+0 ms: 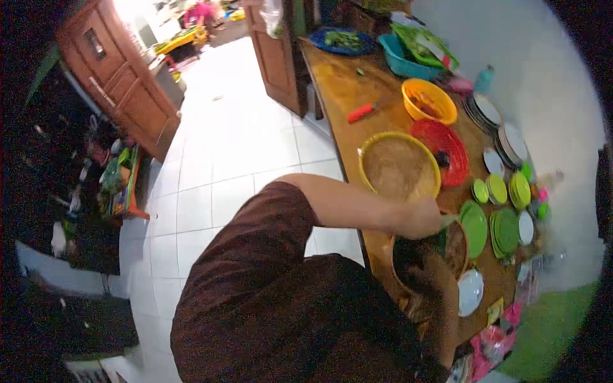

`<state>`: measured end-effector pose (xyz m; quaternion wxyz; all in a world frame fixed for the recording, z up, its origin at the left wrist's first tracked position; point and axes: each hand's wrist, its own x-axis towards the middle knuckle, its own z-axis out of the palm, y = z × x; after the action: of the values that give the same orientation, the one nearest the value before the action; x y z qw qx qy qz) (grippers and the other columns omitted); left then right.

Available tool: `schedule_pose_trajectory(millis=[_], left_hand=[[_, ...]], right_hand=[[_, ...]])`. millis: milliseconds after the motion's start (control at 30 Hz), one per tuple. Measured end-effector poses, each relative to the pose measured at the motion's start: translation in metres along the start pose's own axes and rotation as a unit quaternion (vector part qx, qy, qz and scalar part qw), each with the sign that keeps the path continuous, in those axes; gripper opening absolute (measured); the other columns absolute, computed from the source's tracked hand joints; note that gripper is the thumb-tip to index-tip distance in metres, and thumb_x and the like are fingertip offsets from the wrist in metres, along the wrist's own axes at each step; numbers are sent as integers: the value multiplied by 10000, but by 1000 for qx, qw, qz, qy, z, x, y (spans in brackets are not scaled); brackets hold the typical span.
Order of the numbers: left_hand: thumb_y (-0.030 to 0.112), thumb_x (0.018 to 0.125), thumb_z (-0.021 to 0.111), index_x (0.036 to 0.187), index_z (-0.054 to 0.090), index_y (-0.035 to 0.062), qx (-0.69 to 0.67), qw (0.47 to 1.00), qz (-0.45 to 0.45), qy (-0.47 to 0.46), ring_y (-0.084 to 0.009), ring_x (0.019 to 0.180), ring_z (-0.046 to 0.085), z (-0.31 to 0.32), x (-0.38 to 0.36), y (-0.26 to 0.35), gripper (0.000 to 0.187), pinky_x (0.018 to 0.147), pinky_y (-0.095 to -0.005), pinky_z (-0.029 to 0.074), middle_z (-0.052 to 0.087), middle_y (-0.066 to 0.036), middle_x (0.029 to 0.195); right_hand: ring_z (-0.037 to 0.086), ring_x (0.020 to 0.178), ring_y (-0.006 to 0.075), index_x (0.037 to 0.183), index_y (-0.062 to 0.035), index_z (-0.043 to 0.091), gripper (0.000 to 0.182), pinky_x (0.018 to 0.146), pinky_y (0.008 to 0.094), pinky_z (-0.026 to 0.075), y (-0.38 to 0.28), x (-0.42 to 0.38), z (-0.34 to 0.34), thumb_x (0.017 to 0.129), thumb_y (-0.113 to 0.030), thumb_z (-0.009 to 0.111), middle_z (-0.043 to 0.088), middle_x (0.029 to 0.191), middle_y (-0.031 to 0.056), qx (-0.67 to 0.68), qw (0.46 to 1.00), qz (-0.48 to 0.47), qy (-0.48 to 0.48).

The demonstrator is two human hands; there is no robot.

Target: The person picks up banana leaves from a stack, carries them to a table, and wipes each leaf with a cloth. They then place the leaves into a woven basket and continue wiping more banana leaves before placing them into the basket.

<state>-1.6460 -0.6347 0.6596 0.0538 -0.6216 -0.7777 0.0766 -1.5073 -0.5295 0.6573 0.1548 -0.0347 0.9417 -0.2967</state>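
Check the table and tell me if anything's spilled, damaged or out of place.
A small green scrap looks stray: it lies loose on the table, apart from the greens on the blue tray. I see nothing spilled or damaged, though blur leaves the brown bowl's contents unclear.

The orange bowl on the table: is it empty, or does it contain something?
Not empty: inside the orange bowl a reddish-brown mass shows below the rim. What it is, I cannot tell.
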Motion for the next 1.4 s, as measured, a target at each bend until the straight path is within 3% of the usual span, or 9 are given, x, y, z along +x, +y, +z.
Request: schedule_pose_trajectory(millis=[133,233,400,667,767,900,967,1067,1400], left_hand=[[178,815,507,1190,572,85,57,993,99,-21,-237,749,639,17,1,0,392,532,-415,478,667,-62,813],[147,761,558,669,654,95,84,972,1,220,-276,589,565,31,-8,5,143,509,-404,466,599,-91,654],[231,822,575,961,612,83,-175,963,-52,196,-350,853,596,-42,-45,-33,206,742,-452,471,615,-152,908],[215,858,611,980,637,42,-221,907,-81,349,-342,887,612,-21,-43,-38,213,779,-411,486,641,-165,974],[172,906,575,980,642,-19,-315,868,-52,380,-286,825,628,-36,-51,16,216,752,-372,492,657,-169,929],[106,920,510,1041,626,-16,-435,858,89,259,-280,874,616,-26,-38,111,208,776,-365,486,649,-162,956],[47,885,509,1083,615,9,-824,556,-109,-3,-300,944,598,-22,-37,185,227,815,-366,479,629,-158,1010],[17,841,540,1140,591,43,-346,856,365,119,-334,1020,566,-17,-17,277,305,852,-378,468,586,-162,1089],[-15,799,552,1135,564,59,-367,701,611,41,-345,975,559,-34,-20,551,344,808,-396,474,532,-182,1144]], right_hand=[[530,1091,390,1158,-4,556,466,962,430,399,-2,6,11,730,-157,655,577,1168,215,-168,983,27,-66],[528,1088,380,1153,-15,560,434,952,419,406,24,-6,19,750,-152,642,576,1144,201,-45,999,15,1],[557,1056,323,1151,-32,563,357,916,399,425,-29,-66,-13,804,-97,622,591,1100,167,-30,964,60,258],[608,916,200,1141,-61,588,326,845,342,478,39,-169,114,826,-127,644,629,1001,120,516,623,228,543],[624,846,305,1103,-84,606,331,804,385,489,30,-212,170,804,-213,668,644,1000,144,-4,818,340,464],[609,878,296,1050,-78,604,239,742,399,490,8,-229,264,814,-114,592,621,971,122,206,764,343,507],[609,873,298,1034,-84,604,223,740,398,493,-12,-258,291,813,-106,586,617,950,121,348,698,317,540],[605,840,314,998,-92,604,197,712,410,493,-22,-317,298,801,-108,599,614,911,111,394,656,308,565],[596,792,360,839,-62,555,199,673,459,481,-63,-515,361,820,-253,606,598,825,147,163,590,562,556]])
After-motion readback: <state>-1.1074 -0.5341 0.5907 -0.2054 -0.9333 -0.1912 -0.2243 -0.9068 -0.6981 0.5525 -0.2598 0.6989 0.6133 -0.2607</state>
